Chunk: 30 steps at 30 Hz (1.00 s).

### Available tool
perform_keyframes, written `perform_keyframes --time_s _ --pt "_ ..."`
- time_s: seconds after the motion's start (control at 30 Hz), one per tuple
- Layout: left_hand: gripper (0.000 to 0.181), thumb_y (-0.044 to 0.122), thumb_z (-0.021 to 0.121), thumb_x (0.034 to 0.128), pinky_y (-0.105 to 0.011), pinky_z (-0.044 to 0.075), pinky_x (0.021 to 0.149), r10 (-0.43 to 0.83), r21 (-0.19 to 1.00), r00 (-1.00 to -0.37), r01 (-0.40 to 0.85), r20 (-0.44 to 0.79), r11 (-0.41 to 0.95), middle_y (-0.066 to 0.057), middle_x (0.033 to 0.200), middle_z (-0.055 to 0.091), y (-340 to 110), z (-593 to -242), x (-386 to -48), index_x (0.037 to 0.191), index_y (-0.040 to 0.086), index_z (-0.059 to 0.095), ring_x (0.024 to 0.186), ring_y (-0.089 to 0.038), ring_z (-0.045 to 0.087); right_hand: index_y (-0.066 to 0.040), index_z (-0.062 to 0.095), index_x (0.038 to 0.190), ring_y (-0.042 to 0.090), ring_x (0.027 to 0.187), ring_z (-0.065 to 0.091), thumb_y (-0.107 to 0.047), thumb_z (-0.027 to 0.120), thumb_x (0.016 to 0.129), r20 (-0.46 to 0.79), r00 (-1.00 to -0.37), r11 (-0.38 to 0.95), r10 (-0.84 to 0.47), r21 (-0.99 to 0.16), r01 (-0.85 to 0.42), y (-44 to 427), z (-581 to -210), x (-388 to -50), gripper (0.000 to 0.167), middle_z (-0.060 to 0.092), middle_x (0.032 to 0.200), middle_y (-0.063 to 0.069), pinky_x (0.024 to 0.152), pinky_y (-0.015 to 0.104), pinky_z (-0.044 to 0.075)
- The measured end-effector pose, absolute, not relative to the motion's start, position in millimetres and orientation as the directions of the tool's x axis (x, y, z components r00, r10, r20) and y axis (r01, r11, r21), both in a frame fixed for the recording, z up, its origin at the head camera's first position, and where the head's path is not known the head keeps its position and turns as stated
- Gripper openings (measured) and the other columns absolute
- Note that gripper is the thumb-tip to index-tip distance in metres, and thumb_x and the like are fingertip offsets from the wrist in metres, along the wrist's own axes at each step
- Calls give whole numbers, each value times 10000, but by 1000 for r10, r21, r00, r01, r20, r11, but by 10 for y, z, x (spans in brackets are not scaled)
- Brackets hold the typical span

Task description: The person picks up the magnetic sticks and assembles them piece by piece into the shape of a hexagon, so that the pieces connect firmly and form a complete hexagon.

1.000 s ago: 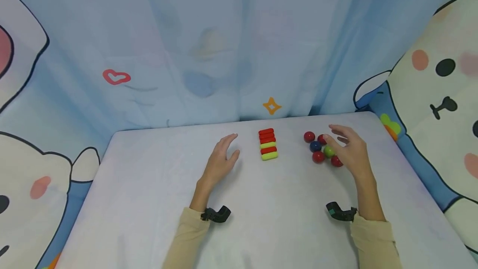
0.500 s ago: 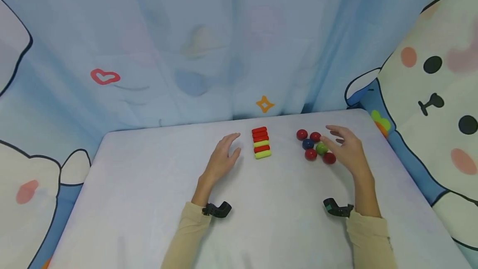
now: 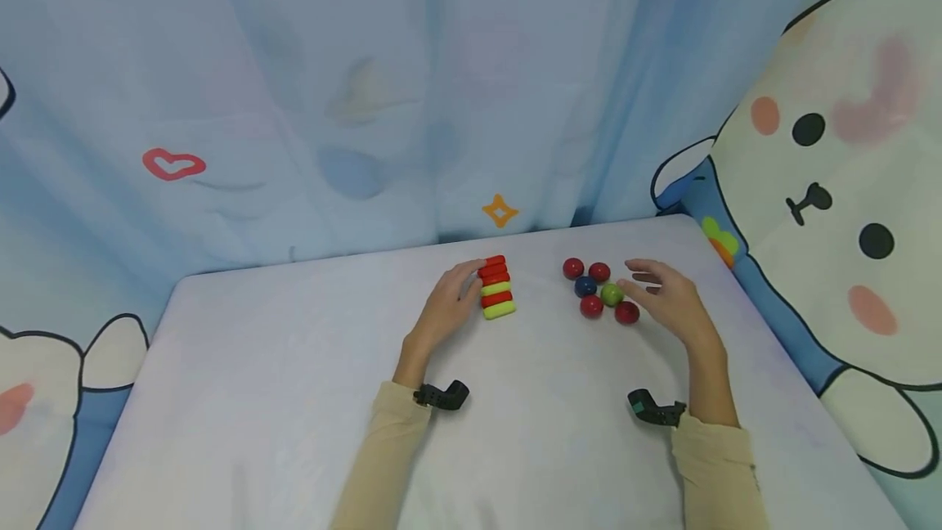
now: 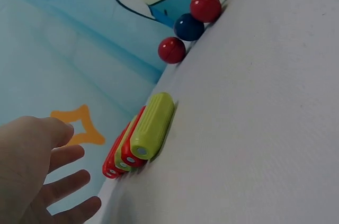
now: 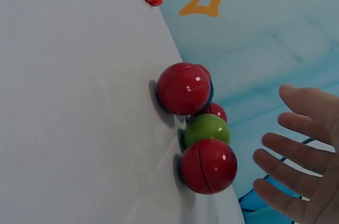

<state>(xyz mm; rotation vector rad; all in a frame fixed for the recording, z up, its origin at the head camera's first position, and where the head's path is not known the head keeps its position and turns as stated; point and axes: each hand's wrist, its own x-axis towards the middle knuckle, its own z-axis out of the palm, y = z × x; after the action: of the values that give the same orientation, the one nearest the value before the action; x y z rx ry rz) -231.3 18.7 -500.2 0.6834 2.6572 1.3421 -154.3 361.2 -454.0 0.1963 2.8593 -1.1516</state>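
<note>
A column of red and yellow-green rods (image 3: 496, 287) lies on the table. The left hand (image 3: 450, 304) is at the column's left side, its fingertips over or beside the upper red rods; contact cannot be told. In the left wrist view this hand (image 4: 45, 176) has its fingers spread beside the rods (image 4: 152, 126), holding nothing. Several balls, red, blue (image 3: 585, 286) and green (image 3: 612, 294), stand grouped to the right. Just right of them hovers the right hand (image 3: 673, 301), fingers apart and holding nothing, also seen beside the red ball (image 5: 208, 166) in the right wrist view.
A white cloth covers the table (image 3: 294, 399). Behind it hangs a blue curtain (image 3: 294, 105) with printed cartoon figures. Each wrist wears a black camera mount, one on the left (image 3: 444, 395) and one on the right (image 3: 655, 409).
The left hand has moved closer to the rods, from a gap to their left side. The right hand keeps its place near the balls. The head view has shifted, sliding the scene leftward.
</note>
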Motion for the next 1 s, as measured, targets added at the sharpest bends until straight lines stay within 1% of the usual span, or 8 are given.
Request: perform_keyframes --time_s 0.2,0.33,0.43,0.5,0.6,0.77,0.9,1.0 --pt "430 289 426 1030 -442 352 1151 485 749 -871 377 85 545 -31 1486 466 212 -5125 -2325 1446 185 454 1376 -240 413 -52 379 1460 467 1320 418 -478 554 948 -225 -974 738 27 -653 171 3647 -4569 -1483 689 420 1469 255 985 639 433" --pt "442 314 417 1030 -441 366 1142 486 697 -871 390 67 602 -43 1475 478 226 -5141 -2309 1451 184 448 1373 -239 419 -38 370 1458 466 1315 410 -495 568 935 -261 -965 743 30 -639 196 3675 -4579 -1473 722 422 1457 265 983 643 429" --pt "438 316 412 1033 -428 371 1141 480 651 -874 410 79 639 -38 1471 488 234 -5129 -2308 1446 179 455 1374 -231 427 -24 388 1442 473 1294 413 -512 577 923 -292 -955 750 44 -622 225 3699 -4583 -1476 737 433 1433 281 963 640 440" --pt "426 303 415 1034 -412 374 1140 476 613 -874 429 95 664 -26 1471 495 237 -5123 -2316 1439 182 468 1372 -222 435 -13 415 1420 471 1274 426 -509 589 917 -313 -949 756 48 -610 239 3713 -4588 -1480 728 451 1408 288 946 626 456" --pt "403 233 435 1028 -401 393 1126 477 554 -870 459 123 695 -23 1459 508 237 -5116 -2330 1424 181 493 1354 -225 457 0 462 1376 459 1239 456 -502 608 907 -332 -942 770 47 -589 246 3730 -4597 -1483 702 487 1364 285 919 587 485" --pt "404 110 479 998 -389 416 1106 512 452 -842 528 170 719 -47 1428 523 253 -5106 -2379 1397 146 527 1321 -242 486 18 517 1306 426 1153 504 -470 631 900 -351 -935 786 56 -562 258 3751 -4608 -1498 645 546 1266 272 855 517 511" --pt "397 106 531 980 -375 441 1082 524 387 -828 558 199 734 -55 1397 544 273 -5093 -2423 1375 132 552 1290 -238 513 29 551 1258 386 1080 538 -438 643 901 -364 -929 789 64 -551 270 3750 -4605 -1511 595 592 1177 247 822 468 513" --pt "397 116 568 967 -362 468 1052 519 367 -829 558 207 745 -66 1378 559 272 -5092 -2435 1364 130 566 1259 -242 534 36 561 1247 370 1054 544 -421 647 903 -372 -927 786 57 -555 271 3740 -4600 -1515 578 603 1146 236 810 447 512"
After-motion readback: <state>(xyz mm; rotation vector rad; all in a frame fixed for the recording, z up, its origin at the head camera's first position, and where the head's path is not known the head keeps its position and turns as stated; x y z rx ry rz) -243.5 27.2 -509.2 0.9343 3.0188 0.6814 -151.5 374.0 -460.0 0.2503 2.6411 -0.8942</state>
